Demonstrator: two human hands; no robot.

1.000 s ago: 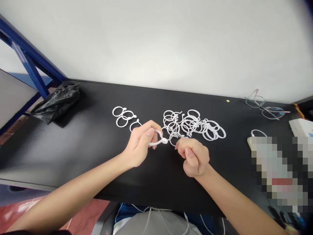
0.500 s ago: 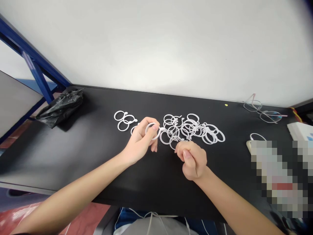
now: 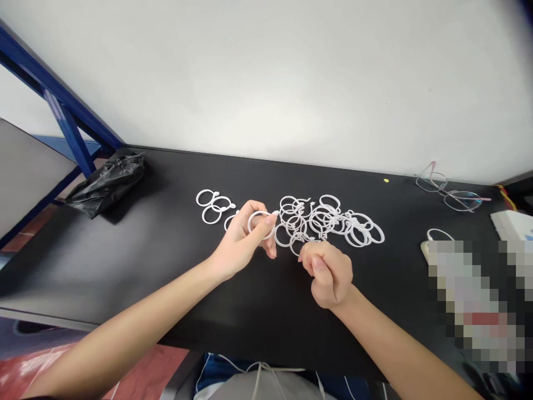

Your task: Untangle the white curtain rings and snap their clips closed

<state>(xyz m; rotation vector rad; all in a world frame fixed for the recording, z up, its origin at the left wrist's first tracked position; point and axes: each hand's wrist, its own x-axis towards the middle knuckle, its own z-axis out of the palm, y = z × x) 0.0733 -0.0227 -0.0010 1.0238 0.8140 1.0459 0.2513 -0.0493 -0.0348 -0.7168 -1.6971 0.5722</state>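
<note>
My left hand [image 3: 241, 239] pinches a white plastic ring [image 3: 260, 213] between thumb and fingers, its small tab pointing right near the thumb tip. Just to the right, my right hand [image 3: 328, 272] is curled into a fist at the near edge of a pile of white rings [image 3: 320, 221]. Whatever may be inside that fist is hidden. Left of my left hand lies a small group of white rings [image 3: 213, 206] with little tabs. One more ring [image 3: 227, 222] is partly covered by my left hand.
A crumpled black plastic bag [image 3: 106, 183] sits at the left of the black table [image 3: 175, 300]. Eyeglasses [image 3: 462, 200] rest at the back right, beyond a white loop [image 3: 440, 231] and a pixelated area. A pale wall [image 3: 266, 78] stands behind the table.
My left thumb and fingers have shifted slightly right on the ring, and the ring's tab has turned up by the thumb tip. My right fist stays as it was.
</note>
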